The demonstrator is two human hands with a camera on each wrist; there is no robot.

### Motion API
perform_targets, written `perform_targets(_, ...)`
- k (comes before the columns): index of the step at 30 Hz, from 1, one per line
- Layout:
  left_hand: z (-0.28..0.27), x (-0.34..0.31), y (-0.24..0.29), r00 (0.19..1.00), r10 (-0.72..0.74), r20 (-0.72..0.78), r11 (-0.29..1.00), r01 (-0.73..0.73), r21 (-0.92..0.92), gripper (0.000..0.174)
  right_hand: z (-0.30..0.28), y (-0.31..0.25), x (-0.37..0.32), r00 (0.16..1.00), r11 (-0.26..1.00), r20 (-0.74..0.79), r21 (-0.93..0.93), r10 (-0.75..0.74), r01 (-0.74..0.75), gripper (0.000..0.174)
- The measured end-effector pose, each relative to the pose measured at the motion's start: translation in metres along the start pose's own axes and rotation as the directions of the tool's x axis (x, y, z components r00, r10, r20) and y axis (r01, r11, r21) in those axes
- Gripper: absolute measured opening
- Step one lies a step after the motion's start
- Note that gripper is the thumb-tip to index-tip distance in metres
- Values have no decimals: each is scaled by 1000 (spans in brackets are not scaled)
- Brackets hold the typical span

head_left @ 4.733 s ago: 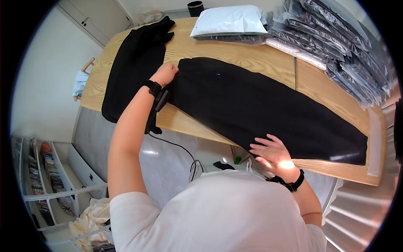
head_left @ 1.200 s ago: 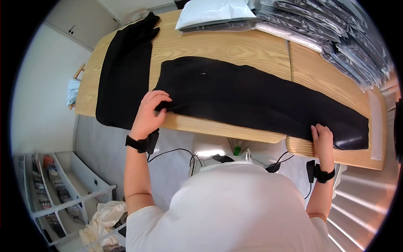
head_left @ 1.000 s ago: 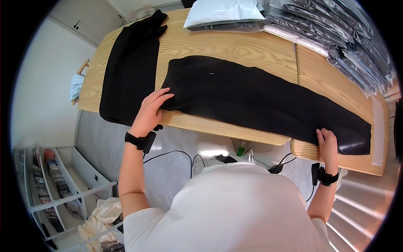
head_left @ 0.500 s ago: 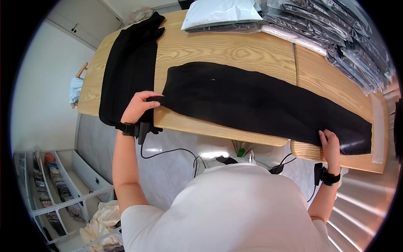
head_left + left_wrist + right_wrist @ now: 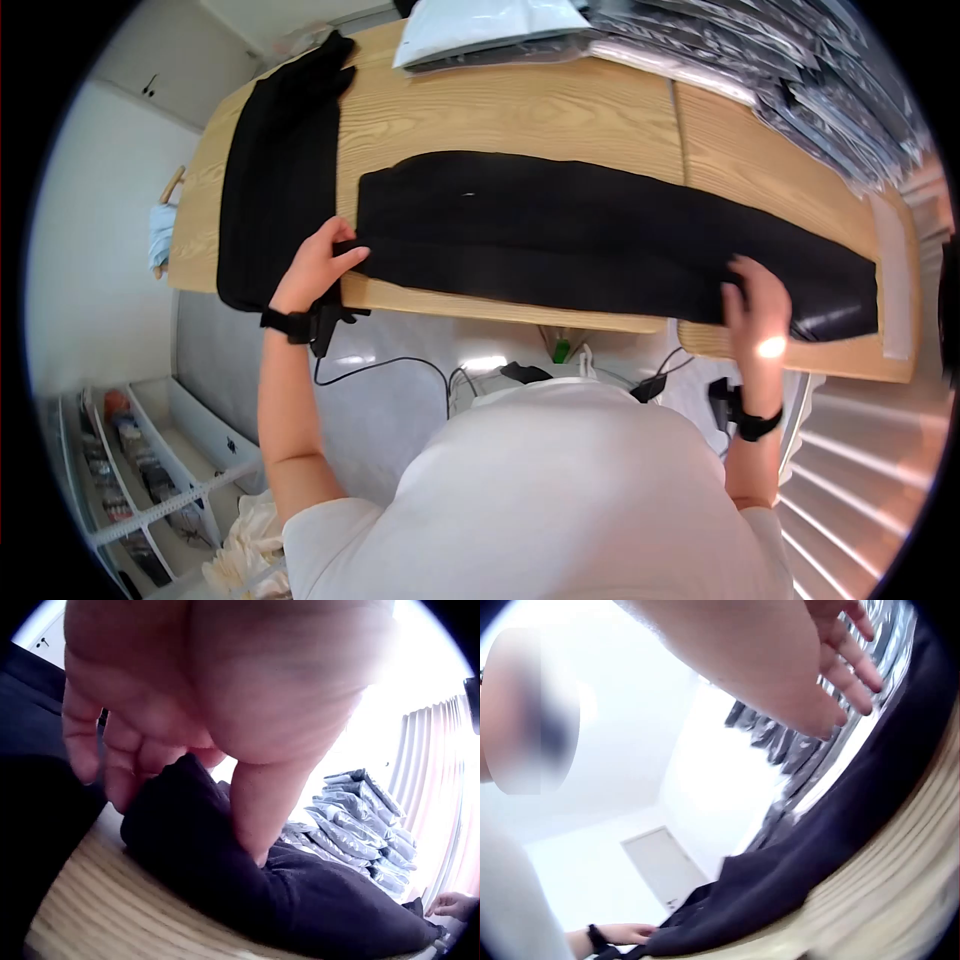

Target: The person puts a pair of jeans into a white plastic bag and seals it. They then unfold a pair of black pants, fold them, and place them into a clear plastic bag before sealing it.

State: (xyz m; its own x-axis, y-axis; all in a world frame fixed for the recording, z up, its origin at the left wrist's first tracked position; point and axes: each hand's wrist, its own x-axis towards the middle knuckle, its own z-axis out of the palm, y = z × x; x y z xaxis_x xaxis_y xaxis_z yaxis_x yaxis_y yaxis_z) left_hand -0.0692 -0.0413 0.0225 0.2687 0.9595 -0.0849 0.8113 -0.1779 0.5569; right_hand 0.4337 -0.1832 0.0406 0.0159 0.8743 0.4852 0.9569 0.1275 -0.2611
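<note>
A long black garment (image 5: 560,230) lies lengthwise along the table's near edge. At its left end my left hand (image 5: 315,265) pinches the near corner; in the left wrist view the thumb and fingers of that hand (image 5: 217,690) hold a raised fold of dark cloth (image 5: 202,840). Over the near edge toward the garment's right end is my right hand (image 5: 758,305), its fingers loosely bent. The right wrist view has this hand (image 5: 780,660) with spread fingers just above the cloth (image 5: 780,877), gripping nothing. A second black garment (image 5: 280,180) lies to the left.
Plastic-wrapped packages (image 5: 740,50) are piled at the table's back right, beside a white package (image 5: 490,28). A pale strip (image 5: 888,275) lies at the right end of the wooden table (image 5: 510,105). Cables hang below the near edge.
The left hand has gone from resting flat on the garment to pinching its corner. The garment's near left part now lies straighter. The right hand has lifted from its earlier place and shifted slightly leftward.
</note>
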Motion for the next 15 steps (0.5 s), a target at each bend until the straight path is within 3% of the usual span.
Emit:
perform_targets(2, -1, -1, 4, 1000, -2, 1, 1000, 2, 14, 31, 15, -32, 8, 960, 951, 153, 239, -235, 195, 40)
perform_targets(4, 1, 0, 4, 1000, 27, -16, 999, -26, 42, 30, 35, -58, 3, 889, 960, 368, 165, -272, 225, 53)
perform_targets(5, 1, 0, 5, 1000, 23, -14, 997, -22, 73, 32, 43, -64, 3, 883, 964, 393, 161, -258, 210, 49)
perform_targets(7, 4, -10, 29, 982, 81, -169, 959, -30, 282, 36, 63, -62, -1, 891, 981, 413, 108, -190, 160, 48)
perform_targets(9, 14, -21, 66, 903, 261, -341, 844, -42, 535, 41, 68, -59, 0, 900, 981, 392, 104, -190, 162, 48)
perform_targets(11, 33, -30, 115, 846, 405, -348, 859, -222, 462, 39, 69, -57, -1, 911, 979, 362, 112, -199, 169, 47)
perform_targets(13, 66, -33, 152, 852, 492, -179, 870, -474, 137, 36, 72, -56, -1, 916, 981, 354, 111, -190, 161, 47)
perform_targets(15, 107, -31, 183, 833, 553, 25, 829, -548, -110, 39, 73, -54, -4, 929, 977, 321, 157, -186, 141, 51)
